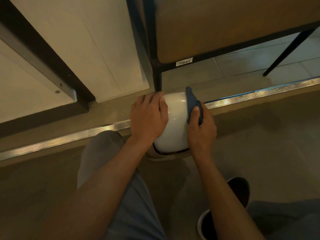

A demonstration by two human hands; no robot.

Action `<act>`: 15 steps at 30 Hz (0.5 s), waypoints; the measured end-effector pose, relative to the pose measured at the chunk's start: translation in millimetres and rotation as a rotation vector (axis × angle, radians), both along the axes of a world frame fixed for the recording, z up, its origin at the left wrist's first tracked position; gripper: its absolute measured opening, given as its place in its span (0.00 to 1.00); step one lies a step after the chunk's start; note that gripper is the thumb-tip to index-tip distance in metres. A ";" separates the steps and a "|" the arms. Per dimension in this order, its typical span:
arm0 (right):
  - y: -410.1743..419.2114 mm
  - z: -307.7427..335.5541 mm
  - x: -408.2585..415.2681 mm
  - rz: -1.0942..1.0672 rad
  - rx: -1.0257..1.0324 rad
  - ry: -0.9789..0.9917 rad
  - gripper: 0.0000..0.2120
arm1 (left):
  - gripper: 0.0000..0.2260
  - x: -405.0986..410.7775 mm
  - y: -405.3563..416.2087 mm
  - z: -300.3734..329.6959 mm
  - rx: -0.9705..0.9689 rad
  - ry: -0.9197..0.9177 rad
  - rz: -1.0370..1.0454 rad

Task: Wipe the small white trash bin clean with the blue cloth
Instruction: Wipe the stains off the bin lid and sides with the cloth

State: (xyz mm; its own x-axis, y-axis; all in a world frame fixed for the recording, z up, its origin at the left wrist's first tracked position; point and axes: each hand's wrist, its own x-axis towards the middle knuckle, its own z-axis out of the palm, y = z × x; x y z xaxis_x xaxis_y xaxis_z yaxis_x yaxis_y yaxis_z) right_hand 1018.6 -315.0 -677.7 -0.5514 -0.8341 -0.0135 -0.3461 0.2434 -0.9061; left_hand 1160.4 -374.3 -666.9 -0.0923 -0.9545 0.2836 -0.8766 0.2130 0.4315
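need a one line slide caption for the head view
Left hand steadies the small white trash bin on the floor while the right hand presses the blue cloth against its right side.

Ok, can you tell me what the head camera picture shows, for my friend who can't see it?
Seen from above, a person steadies a small white bin on the floor with the left hand resting on its domed top. The right hand holds a blue cloth against the bin's right side. A black table leg stands just behind the bin.
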 end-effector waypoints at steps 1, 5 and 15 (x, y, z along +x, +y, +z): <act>-1.5 2.5 0.1 -0.011 0.013 -0.005 0.21 | 0.22 0.0 -0.1 -0.2 0.002 0.001 -0.003; -29.1 18.2 -3.3 -0.015 0.130 0.097 0.20 | 0.22 0.8 -0.6 -0.7 0.004 -0.006 -0.012; -53.7 17.6 9.0 0.238 -0.117 0.545 0.17 | 0.20 -2.2 0.2 1.0 -0.037 -0.002 0.023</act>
State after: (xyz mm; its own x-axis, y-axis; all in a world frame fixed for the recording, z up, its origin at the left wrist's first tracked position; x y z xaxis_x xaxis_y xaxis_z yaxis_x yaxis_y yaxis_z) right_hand 1027.7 -368.7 -660.1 -0.2512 -0.9142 0.3179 -0.8008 0.0118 -0.5988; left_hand 1158.1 -374.2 -665.9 -0.0710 -0.9453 0.3182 -0.8822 0.2084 0.4222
